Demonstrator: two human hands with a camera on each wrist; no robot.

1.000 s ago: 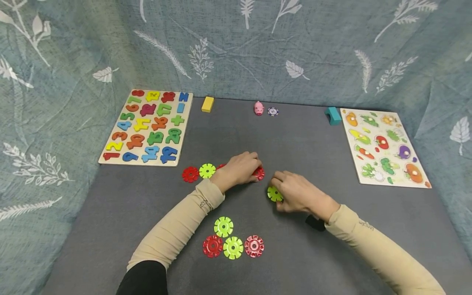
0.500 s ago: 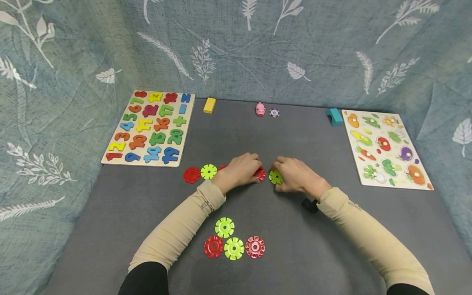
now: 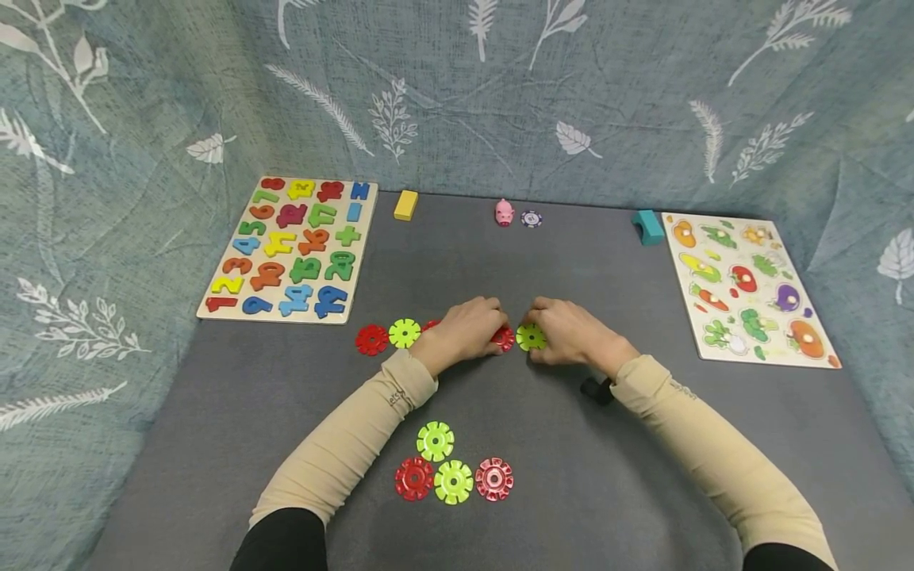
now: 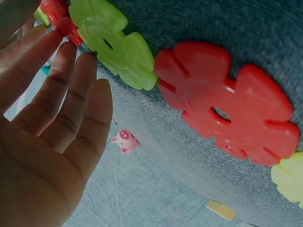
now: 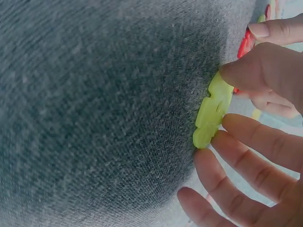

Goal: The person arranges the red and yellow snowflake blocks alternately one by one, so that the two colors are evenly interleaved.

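Note:
My left hand (image 3: pixel 467 327) pinches the rim of a red notched interlocking disc (image 3: pixel 504 339) at the right end of a row. My right hand (image 3: pixel 571 333) grips a lime green interlocking disc (image 3: pixel 531 337) between thumb and fingers, right at the red one's edge. The green disc (image 5: pixel 214 111) lies low at the cloth in the right wrist view. Leftward, the row holds a red disc (image 3: pixel 372 339), a green disc (image 3: pixel 405 334) and another red disc (image 4: pixel 227 104). A further green disc (image 4: pixel 116 42) is hidden under my left hand in the head view.
Nearer me lie several loose discs, among them a green one (image 3: pixel 435 441) and a red one (image 3: pixel 494 479). A number board (image 3: pixel 286 250) and a vegetable board (image 3: pixel 750 289) flank the row. Behind are a yellow block (image 3: pixel 405 205), a toy pig (image 3: pixel 504 212), a chip (image 3: pixel 531 219) and a teal block (image 3: pixel 648 228).
My right hand has slid the green disc away from me and slightly left, up beside the red disc. My left hand stays in place on the red disc.

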